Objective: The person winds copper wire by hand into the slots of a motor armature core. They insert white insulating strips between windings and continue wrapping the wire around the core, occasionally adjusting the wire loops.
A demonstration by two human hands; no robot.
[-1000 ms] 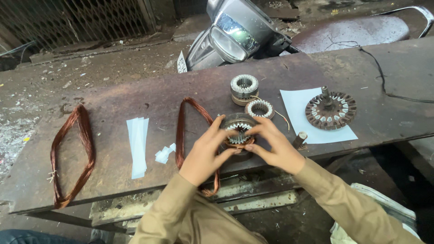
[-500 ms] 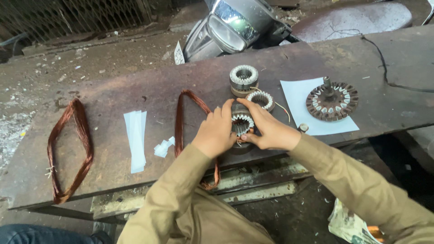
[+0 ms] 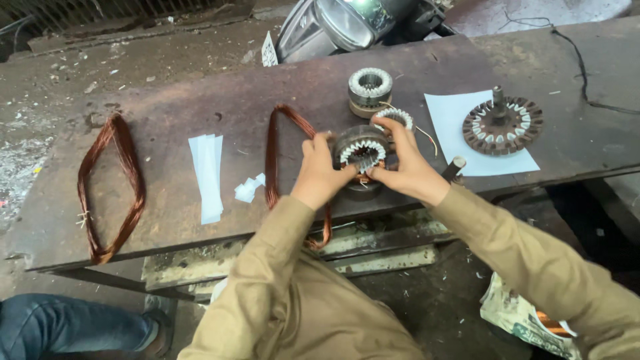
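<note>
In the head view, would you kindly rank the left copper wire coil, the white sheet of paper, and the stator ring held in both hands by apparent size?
1. Left copper wire coil, longest in outline.
2. White sheet of paper, though it may cover more area.
3. Stator ring, clearly the smallest, gripped by the left hand and right hand.

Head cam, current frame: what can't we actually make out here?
- Stator core: sides hidden by left hand and right hand.
- Copper coil: lower loop hidden behind the left sleeve.
- Headlamp: cut off by top edge.
- Slot insulation in the core: too small to judge.
</note>
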